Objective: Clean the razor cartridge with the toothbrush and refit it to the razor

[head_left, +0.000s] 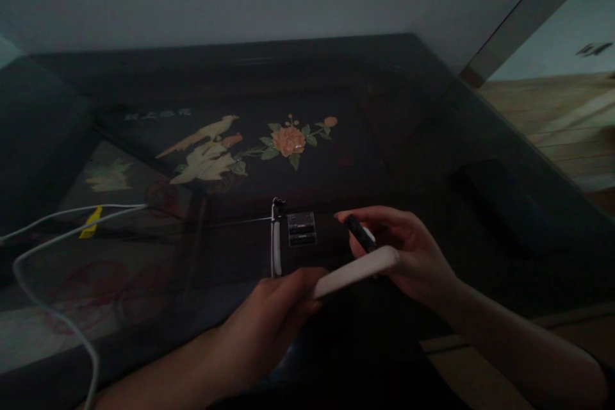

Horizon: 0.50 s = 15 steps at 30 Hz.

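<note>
My left hand is closed around the near end of a long, flat white bar, which slants up to the right. Between the thumb and fingers of my right hand is a small black oblong piece with a white round part at its side. The bar's far end meets my right hand just below this piece. In front of my left hand, a slim white-and-black strip lies on the dark tabletop. Beside it is a small clear-edged case with dark slots.
The dark glossy table shows a bird and flower picture. A white cable with a yellow tag runs at the left. A dark flat object lies at the right. A pale wall rises behind.
</note>
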Each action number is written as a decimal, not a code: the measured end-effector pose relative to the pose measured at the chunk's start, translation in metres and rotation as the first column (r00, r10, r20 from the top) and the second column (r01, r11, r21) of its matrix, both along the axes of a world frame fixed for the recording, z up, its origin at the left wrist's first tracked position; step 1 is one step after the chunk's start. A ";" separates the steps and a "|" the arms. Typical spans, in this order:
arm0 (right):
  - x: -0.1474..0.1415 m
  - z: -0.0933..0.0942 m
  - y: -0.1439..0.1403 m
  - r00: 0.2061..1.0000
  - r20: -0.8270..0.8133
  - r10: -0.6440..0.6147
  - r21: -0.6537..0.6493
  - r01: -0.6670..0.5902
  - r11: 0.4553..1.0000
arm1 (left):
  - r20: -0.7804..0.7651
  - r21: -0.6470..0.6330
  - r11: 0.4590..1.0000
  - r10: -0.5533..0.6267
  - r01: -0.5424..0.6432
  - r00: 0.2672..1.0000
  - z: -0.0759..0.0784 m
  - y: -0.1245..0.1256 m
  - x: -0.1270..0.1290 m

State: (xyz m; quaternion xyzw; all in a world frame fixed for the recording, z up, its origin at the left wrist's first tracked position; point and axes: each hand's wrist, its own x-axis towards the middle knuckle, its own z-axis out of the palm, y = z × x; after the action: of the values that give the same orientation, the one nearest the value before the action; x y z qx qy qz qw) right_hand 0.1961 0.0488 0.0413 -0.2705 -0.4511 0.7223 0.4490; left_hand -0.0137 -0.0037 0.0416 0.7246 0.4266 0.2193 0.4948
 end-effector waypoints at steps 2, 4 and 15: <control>0.000 -0.001 0.000 1.000 -0.007 0.005 0.014 -0.005 1.000 | 0.002 -0.005 0.998 0.065 -0.065 0.998 0.000 0.001 0.000; 0.000 -0.002 0.000 1.000 -0.030 0.009 0.028 -0.009 1.000 | -0.009 -0.004 0.989 0.150 -0.150 0.989 0.001 0.004 0.001; 0.001 0.000 0.000 1.000 0.023 0.008 0.018 -0.008 1.000 | -0.005 -0.004 0.997 0.082 -0.082 0.997 -0.001 0.002 0.001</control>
State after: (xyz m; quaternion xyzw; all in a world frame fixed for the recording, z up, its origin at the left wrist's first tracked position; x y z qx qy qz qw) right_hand 0.1974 0.0489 0.0409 -0.2729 -0.4640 0.7167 0.4433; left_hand -0.0129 -0.0019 0.0411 0.7061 0.4575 0.2368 0.4858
